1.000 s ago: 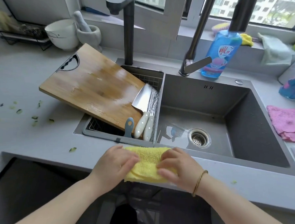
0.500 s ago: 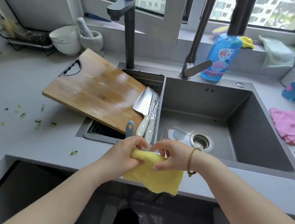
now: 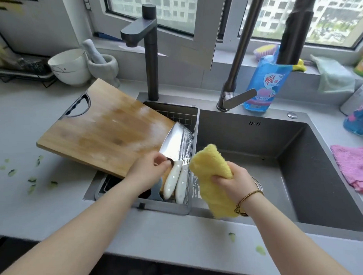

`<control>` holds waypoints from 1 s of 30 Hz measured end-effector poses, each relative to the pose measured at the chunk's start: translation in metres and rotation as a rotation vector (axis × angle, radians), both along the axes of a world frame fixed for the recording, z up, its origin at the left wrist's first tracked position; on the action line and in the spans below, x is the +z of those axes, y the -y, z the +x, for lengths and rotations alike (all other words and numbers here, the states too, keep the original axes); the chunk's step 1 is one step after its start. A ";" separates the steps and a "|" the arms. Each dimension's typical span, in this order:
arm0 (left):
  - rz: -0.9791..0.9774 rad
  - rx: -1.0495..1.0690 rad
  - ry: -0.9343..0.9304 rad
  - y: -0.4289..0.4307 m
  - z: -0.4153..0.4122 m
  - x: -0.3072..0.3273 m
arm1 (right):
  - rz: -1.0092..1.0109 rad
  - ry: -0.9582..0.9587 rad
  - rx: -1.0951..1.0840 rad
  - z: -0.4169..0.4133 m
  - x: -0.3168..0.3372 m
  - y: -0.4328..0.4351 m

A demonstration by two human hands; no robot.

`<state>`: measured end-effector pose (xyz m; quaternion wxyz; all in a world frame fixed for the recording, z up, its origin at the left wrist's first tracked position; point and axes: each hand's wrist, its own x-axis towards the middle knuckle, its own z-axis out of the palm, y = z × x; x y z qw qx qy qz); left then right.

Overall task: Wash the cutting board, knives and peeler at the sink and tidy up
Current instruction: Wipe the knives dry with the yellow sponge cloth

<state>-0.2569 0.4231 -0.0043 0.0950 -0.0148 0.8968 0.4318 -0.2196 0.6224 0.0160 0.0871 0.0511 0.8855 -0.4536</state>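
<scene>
Two knives (image 3: 172, 180) near the tabletop's (image 3: 54, 209) front edge: left hand (image 3: 147, 170) apparently pinches the cleaver (image 3: 172, 143), right hand (image 3: 235, 181) clutches yellow cloth (image 3: 211, 167).

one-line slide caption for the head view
Left hand pinches the white-handled steel cleaver while right hand grips a yellow terry cloth.

The cloth (image 3: 211, 173) was bright yellow, the cutting board (image 3: 105, 130) tan wood with whitish patches. The cleaver (image 3: 172, 142) had a silver blade and white handle. The sink (image 3: 302, 153) was dark grey, the counter (image 3: 34, 206) pale grey flecked with green scraps (image 3: 11, 172); the bottle (image 3: 263, 81) was blue, the rag (image 3: 360, 165) pink.
</scene>
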 end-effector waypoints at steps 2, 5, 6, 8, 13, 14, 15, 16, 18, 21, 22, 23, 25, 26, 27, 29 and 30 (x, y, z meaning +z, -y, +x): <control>-0.213 -0.086 0.072 -0.011 -0.018 -0.010 | 0.011 0.025 -0.078 -0.007 -0.004 -0.002; -0.574 -0.218 0.102 -0.029 -0.042 -0.021 | 0.031 0.062 -0.141 -0.018 -0.009 -0.003; -0.667 -0.256 0.098 -0.032 -0.047 -0.022 | 0.036 0.071 -0.152 -0.021 -0.010 -0.002; -0.779 -0.317 0.077 -0.036 -0.053 -0.026 | 0.061 0.080 -0.155 -0.027 -0.011 -0.003; -0.832 -0.438 0.154 -0.034 -0.060 -0.042 | 0.097 0.071 -0.176 -0.037 -0.015 -0.004; -0.850 -0.449 0.162 -0.033 -0.061 -0.044 | 0.101 0.070 -0.186 -0.038 -0.017 -0.004; -0.874 -0.459 0.171 -0.033 -0.061 -0.046 | 0.109 0.072 -0.196 -0.040 -0.018 -0.004; -0.893 -0.469 0.176 -0.035 -0.062 -0.047 | 0.115 0.079 -0.207 -0.042 -0.020 -0.005; -0.914 -0.477 0.189 -0.039 -0.062 -0.048 | 0.101 0.104 -0.230 -0.046 -0.025 -0.005; -0.929 -0.458 0.228 -0.045 -0.064 -0.044 | 0.081 0.132 -0.241 -0.050 -0.031 -0.006; -0.918 -0.446 0.250 -0.045 -0.065 -0.044 | 0.075 0.134 -0.236 -0.051 -0.032 -0.008; -0.897 -0.425 0.272 -0.045 -0.067 -0.043 | 0.062 0.131 -0.231 -0.053 -0.033 -0.009; -0.841 -0.376 0.323 -0.043 -0.067 -0.040 | 0.036 0.132 -0.216 -0.057 -0.034 -0.014; -0.811 -0.354 0.344 -0.042 -0.067 -0.038 | 0.026 0.131 -0.203 -0.058 -0.034 -0.015; -0.774 -0.334 0.367 -0.041 -0.068 -0.037 | 0.018 0.128 -0.188 -0.060 -0.034 -0.017; -0.677 -0.287 0.421 -0.037 -0.069 -0.034 | 0.001 0.115 -0.165 -0.063 -0.032 -0.020; -0.625 -0.260 0.450 -0.034 -0.069 -0.031 | -0.011 0.103 -0.159 -0.064 -0.031 -0.021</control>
